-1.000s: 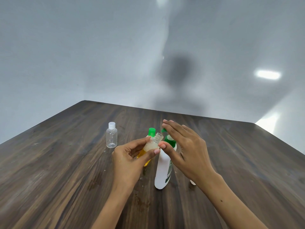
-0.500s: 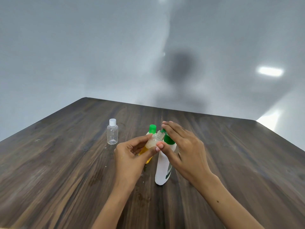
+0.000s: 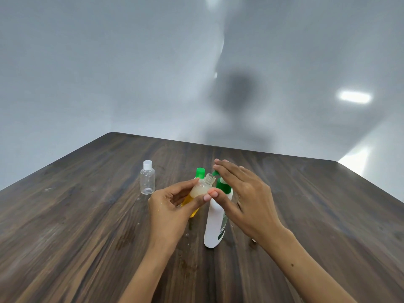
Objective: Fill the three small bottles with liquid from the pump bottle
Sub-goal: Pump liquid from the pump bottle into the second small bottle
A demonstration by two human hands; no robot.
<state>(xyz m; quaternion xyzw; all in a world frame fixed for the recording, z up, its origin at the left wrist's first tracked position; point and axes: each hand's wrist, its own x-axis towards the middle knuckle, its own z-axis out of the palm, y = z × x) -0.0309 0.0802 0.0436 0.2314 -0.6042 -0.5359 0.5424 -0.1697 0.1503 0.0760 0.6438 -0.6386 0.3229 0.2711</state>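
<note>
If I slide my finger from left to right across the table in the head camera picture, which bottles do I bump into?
Empty clear bottle with white cap → yellow bottle with green cap → small open bottle that the left hand holds → white pump bottle under the right hand.

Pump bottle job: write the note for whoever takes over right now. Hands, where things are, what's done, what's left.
Left hand: holds the uncapped small clear plastic bottle, tilted, its mouth at the pump spout; it is partly filled with pale liquid.
Right hand: fingers straight, resting on the green pump head of the tall white pump bottle, which stands on the dark wooden table.
Behind the left hand: a yellow-filled bottle with a green cap, mostly hidden.
Far left: an empty small clear bottle with a white cap, upright.
Done: current bottle partly filled.
Left: finish it, cap it, fill the empty one.
</note>
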